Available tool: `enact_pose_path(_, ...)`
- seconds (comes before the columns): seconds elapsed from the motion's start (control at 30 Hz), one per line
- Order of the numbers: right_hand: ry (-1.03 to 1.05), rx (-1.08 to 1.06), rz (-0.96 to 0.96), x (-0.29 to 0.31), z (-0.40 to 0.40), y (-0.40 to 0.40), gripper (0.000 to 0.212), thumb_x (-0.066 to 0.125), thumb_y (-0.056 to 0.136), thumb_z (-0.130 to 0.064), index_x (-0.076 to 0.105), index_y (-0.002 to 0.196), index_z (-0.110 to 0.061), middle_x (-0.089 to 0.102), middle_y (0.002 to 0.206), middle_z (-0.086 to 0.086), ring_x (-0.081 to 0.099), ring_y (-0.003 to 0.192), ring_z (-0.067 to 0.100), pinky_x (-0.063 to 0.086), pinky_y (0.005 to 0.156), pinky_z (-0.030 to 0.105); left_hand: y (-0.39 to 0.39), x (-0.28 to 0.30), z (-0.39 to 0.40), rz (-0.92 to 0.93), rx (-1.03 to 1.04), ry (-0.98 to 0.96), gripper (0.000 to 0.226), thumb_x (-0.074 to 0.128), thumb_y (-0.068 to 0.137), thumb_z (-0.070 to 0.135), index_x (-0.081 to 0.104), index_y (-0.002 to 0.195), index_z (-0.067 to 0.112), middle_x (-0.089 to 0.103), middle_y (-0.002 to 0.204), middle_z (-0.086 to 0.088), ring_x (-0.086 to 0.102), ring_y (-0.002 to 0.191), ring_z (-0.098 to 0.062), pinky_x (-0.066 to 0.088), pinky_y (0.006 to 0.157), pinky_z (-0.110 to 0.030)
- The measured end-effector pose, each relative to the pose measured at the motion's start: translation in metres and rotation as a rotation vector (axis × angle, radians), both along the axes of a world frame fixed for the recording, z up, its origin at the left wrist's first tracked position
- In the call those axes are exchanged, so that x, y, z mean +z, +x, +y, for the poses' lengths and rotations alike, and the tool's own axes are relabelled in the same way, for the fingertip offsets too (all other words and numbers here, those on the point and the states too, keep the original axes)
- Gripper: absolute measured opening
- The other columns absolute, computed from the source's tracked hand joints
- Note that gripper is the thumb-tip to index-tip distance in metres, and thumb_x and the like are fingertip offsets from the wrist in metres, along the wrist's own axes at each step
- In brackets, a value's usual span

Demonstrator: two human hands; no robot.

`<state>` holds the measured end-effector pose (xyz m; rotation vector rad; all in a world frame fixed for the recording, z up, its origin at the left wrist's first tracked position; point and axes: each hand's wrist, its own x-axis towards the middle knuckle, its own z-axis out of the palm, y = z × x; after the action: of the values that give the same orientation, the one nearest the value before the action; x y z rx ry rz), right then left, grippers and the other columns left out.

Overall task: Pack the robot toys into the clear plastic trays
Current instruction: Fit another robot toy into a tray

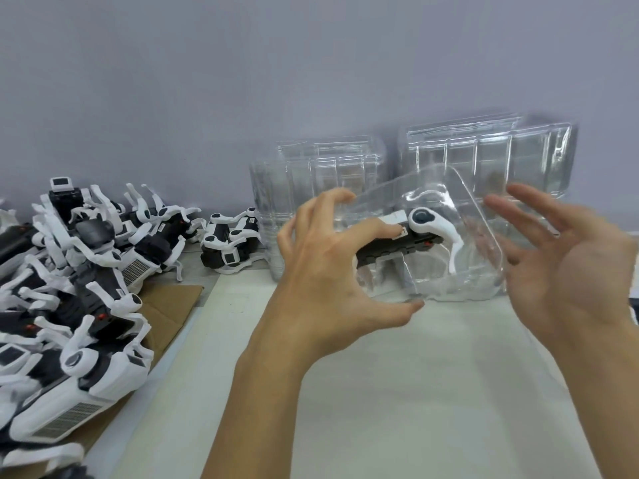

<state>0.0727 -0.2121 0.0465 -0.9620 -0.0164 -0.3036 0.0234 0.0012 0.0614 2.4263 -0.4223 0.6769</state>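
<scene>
Nearest, two bare forearms reach in from the bottom edge over a pale table. At the near left, a heap of black-and-white robot toys lies partly on a sheet of brown cardboard, and the pile runs back toward the wall.

Above the middle of the table, the left hand grips a clear plastic tray by its left end: its thumb sits under the tray's near edge, and its fingers curl over the top, grasping the plastic. One robot toy lies inside this tray, its black body lengthwise and a white leg with a dark round joint at the right. The tray is tilted and held off the table.

The right hand is just right of the tray, palm turned toward it, fingers spread and released; whether its fingertips touch the plastic I cannot tell.

Farther back, a single robot toy lies apart from the heap, just left of two stacks of empty clear trays that stand against the grey wall.
</scene>
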Motion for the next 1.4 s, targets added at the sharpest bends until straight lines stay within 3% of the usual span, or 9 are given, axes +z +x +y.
enact_pose_path(0.1, -0.057, 0.082, -0.028, 0.000, 0.004, -0.002, 0.023, 0.055, 0.090, -0.028, 0.077, 0.087, -0.021, 0.075, 0.098, 0.001, 0.073, 0.092, 0.018, 0.056, 0.092, 0.041, 0.000, 0.003, 0.000, -0.065, 0.033, 0.059, 0.066, 0.082, 0.053, 0.062, 0.064, 0.114, 0.043, 0.031, 0.147, 0.007, 0.017, 0.141, -0.014, 0.009, 0.116, -0.042)
enact_pose_path(0.2, -0.379, 0.125, -0.071, 0.004, 0.011, -0.005, 0.032, 0.062, 0.081, -0.052, 0.074, 0.103, -0.032, 0.070, 0.108, -0.014, 0.068, 0.097, 0.007, 0.048, 0.078, 0.030, 0.000, 0.004, -0.007, -0.077, 0.049, 0.168, 0.071, 0.086, 0.052, 0.061, 0.065, 0.116, 0.039, 0.031, 0.149, 0.000, 0.019, 0.143, -0.023, 0.006, 0.116, -0.047)
enact_pose_path(0.33, -0.823, -0.042, -0.066, 0.005, 0.020, -0.006, 0.052, 0.076, 0.077, -0.058, 0.060, 0.125, -0.044, 0.062, 0.123, -0.010, 0.055, 0.118, 0.000, 0.045, 0.089, 0.029, 0.001, 0.003, -0.012, -0.072, 0.063, 0.250, 0.075, 0.085, 0.051, 0.063, 0.065, 0.119, 0.038, 0.031, 0.151, -0.003, 0.021, 0.145, -0.027, 0.008, 0.115, -0.052)
enact_pose_path(0.53, -0.750, -0.013, -0.102, 0.005, 0.021, -0.008, 0.050, 0.077, 0.081, -0.026, 0.059, 0.126, -0.038, 0.061, 0.110, -0.015, 0.055, 0.112, -0.007, 0.046, 0.089, 0.027, 0.002, 0.000, -0.013, -0.077, 0.064, 0.265, 0.075, 0.085, 0.051, 0.063, 0.065, 0.118, 0.038, 0.032, 0.150, -0.005, 0.022, 0.144, -0.028, 0.009, 0.115, -0.054)
enact_pose_path(0.73, -0.758, -0.010, -0.118, 0.005, 0.021, -0.008, 0.047, 0.075, 0.083, -0.040, 0.059, 0.128, -0.040, 0.062, 0.112, -0.015, 0.055, 0.106, -0.016, 0.044, 0.084, 0.023, 0.003, -0.001, -0.012, -0.074, 0.049, 0.230, 0.073, 0.084, 0.052, 0.063, 0.064, 0.118, 0.039, 0.030, 0.151, -0.004, 0.019, 0.144, -0.025, 0.007, 0.116, -0.049)
enact_pose_path(0.97, -0.402, 0.082, -0.073, 0.016, 0.009, -0.009, 0.036, 0.051, 0.086, -0.045, 0.074, 0.109, -0.030, 0.070, 0.115, 0.000, 0.067, 0.105, 0.017, 0.048, 0.082, 0.033, 0.002, 0.000, 0.005, 0.059, -0.004, -0.084, 0.068, 0.074, 0.047, 0.073, 0.059, 0.112, 0.057, 0.033, 0.141, 0.018, 0.021, 0.139, -0.005, 0.025, 0.114, -0.039)
enact_pose_path(1.13, -0.299, 0.101, -0.074, 0.014, 0.017, -0.010, 0.031, 0.045, 0.097, -0.037, 0.072, 0.106, -0.024, 0.070, 0.101, -0.003, 0.065, 0.084, 0.014, 0.047, 0.071, 0.027, 0.006, -0.009, 0.007, 0.104, -0.131, -0.413, 0.058, 0.079, 0.051, 0.064, 0.067, 0.106, 0.056, 0.048, 0.133, 0.021, 0.039, 0.131, 0.008, 0.028, 0.097, -0.001)
enact_pose_path(1.33, -0.179, 0.154, -0.181, 0.015, 0.039, -0.015, 0.039, 0.037, 0.103, -0.044, 0.056, 0.130, -0.025, 0.068, 0.101, 0.004, 0.064, 0.091, 0.018, 0.049, 0.081, 0.035, 0.015, -0.026, 0.006, 0.197, -0.238, -0.772, 0.057, 0.073, 0.065, 0.053, 0.068, 0.118, 0.032, 0.065, 0.129, 0.003, 0.054, 0.128, -0.019, 0.041, 0.107, -0.050)
enact_pose_path(1.4, -0.346, 0.105, -0.202, 0.015, 0.045, -0.016, 0.028, 0.053, 0.099, -0.030, 0.057, 0.127, -0.027, 0.069, 0.106, 0.005, 0.068, 0.095, 0.018, 0.051, 0.082, 0.034, 0.016, -0.026, 0.008, 0.208, -0.306, -0.948, 0.046, 0.074, 0.069, 0.048, 0.070, 0.111, 0.030, 0.069, 0.121, 0.000, 0.061, 0.120, -0.019, 0.047, 0.100, -0.043)
